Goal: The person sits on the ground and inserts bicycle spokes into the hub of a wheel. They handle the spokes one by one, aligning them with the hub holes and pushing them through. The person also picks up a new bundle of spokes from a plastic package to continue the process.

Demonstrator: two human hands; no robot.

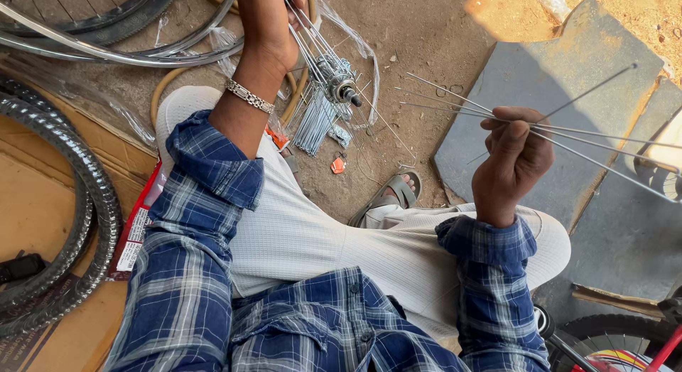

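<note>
My left hand reaches forward near the top of the view and grips a bundle of thin metal spokes that run down into a silver wheel hub. A metal bracelet sits on that wrist. My right hand is raised at the right and pinches several loose spokes that fan out to both sides. More spokes lie in a bundle on the dirt below the hub. I sit cross-legged in light trousers and a blue checked shirt.
Bare metal rims lie at the top left. Black tyres rest on cardboard at the left. A grey stone slab lies at the right. A sandal is on my foot. A red bicycle frame and wheel show at the bottom right.
</note>
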